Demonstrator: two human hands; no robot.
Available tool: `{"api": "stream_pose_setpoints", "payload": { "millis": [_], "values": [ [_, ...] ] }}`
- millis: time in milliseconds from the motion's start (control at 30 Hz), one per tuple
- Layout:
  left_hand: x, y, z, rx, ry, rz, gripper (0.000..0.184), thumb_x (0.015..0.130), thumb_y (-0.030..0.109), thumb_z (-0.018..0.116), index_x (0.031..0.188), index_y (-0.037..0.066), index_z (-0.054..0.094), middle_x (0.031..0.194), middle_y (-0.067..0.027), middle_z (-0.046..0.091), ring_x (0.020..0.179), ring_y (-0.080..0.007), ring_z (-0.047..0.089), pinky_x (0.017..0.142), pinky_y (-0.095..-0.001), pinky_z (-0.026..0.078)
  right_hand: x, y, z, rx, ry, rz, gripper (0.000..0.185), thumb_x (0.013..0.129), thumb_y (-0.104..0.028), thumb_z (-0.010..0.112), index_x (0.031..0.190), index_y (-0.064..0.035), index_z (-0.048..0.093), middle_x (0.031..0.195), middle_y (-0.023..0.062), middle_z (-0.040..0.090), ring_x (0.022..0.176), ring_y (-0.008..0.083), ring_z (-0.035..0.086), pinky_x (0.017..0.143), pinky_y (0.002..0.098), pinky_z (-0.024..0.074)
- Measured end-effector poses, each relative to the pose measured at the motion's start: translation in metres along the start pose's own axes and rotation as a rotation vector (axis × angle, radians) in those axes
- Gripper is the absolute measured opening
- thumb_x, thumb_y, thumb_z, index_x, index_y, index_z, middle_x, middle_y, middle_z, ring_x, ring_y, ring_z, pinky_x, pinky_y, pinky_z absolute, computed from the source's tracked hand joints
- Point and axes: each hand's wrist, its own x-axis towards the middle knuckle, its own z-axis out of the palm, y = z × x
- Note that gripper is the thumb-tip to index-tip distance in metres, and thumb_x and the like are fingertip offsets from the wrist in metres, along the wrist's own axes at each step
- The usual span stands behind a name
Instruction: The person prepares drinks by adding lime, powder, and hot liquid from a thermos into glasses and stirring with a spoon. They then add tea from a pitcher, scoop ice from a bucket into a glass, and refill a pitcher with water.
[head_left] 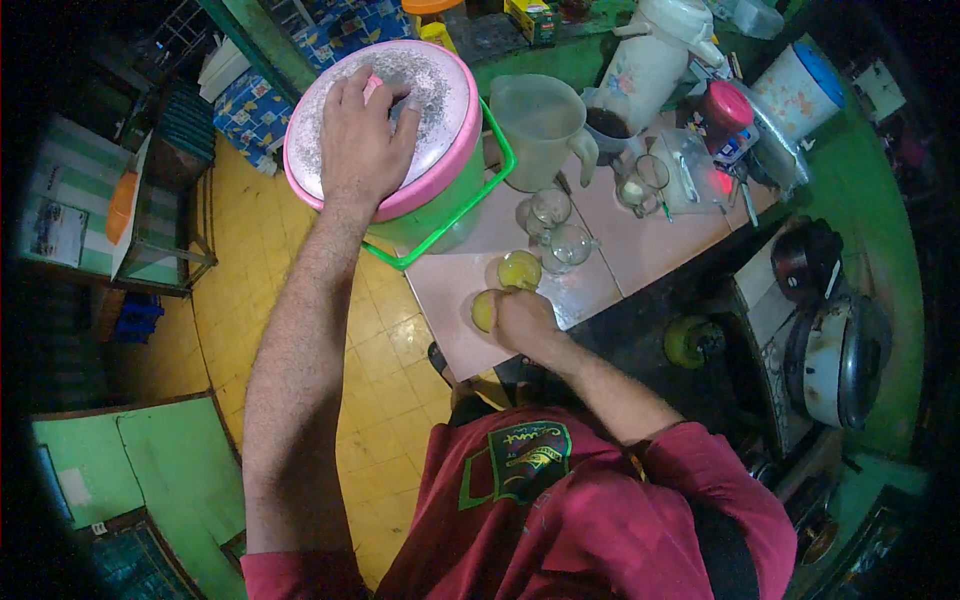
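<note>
Head view, right grip [525,320]: round yellow cup [484,310]
Second cup [519,269]: just past it
Left grip [368,145]: on pink lid [318,140], can't tell if clenched

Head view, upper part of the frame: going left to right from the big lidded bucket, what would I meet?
Pink-lidded bucket under the left hand → translucent pitcher → floral flask → red-lidded jar → blue-lidded container.
</note>
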Motion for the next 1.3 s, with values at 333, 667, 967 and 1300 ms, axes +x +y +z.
{"api": "stream_pose_setpoints", "payload": {
  "millis": [333,667,967,1300],
  "values": [
    [0.001,-0.005,0.002,-0.061,0.044,0.038,0.035,0.087,0.029,0.063,0.116,0.009,0.063,0.135,-0.0232,0.049,0.127,-0.044,0.04,0.109,-0.0506,0.031,0.0,-0.001,0.002,0.132,0.108,-0.027,0.025,0.075,-0.016,0.063,0.093,0.0017,0.065,0.088,0.0208,0.068,0.08,0.0355,0.069,0.071,0.0455,0.0557],
    [0.002,0.0,-0.004,-0.076,-0.005,-0.005,0.036,0.086,0.026,0.063,0.118,0.009,0.061,0.137,-0.0241,0.047,0.129,-0.0415,0.039,0.11,-0.0497,0.03,0.001,-0.002,0.003,0.109,0.058,-0.017,0.022,0.079,-0.016,0.06,0.092,0.001,0.066,0.084,0.0213,0.068,0.076,0.0366,0.069,0.07,0.0469,0.0551],
    [0.0,0.001,-0.004,-0.054,-0.001,0.003,0.036,0.087,0.027,0.063,0.117,0.008,0.061,0.137,-0.0236,0.047,0.129,-0.041,0.04,0.11,-0.0496,0.03,-0.001,-0.003,0.001,0.072,0.064,-0.029,0.023,0.078,-0.018,0.062,0.091,0.0,0.066,0.082,0.0198,0.068,0.076,0.0355,0.069,0.069,0.0466,0.0551],
    [-0.001,-0.001,-0.006,-0.05,-0.01,0.023,0.035,0.088,0.028,0.062,0.118,0.009,0.062,0.138,-0.0262,0.045,0.129,-0.0452,0.038,0.11,-0.0522,0.028,-0.009,-0.011,0.0,0.111,0.282,0.037,0.02,0.078,-0.019,0.065,0.091,-0.0039,0.068,0.079,0.0194,0.067,0.072,0.0367,0.068,0.066,0.0455,0.0554]
  ]
}}
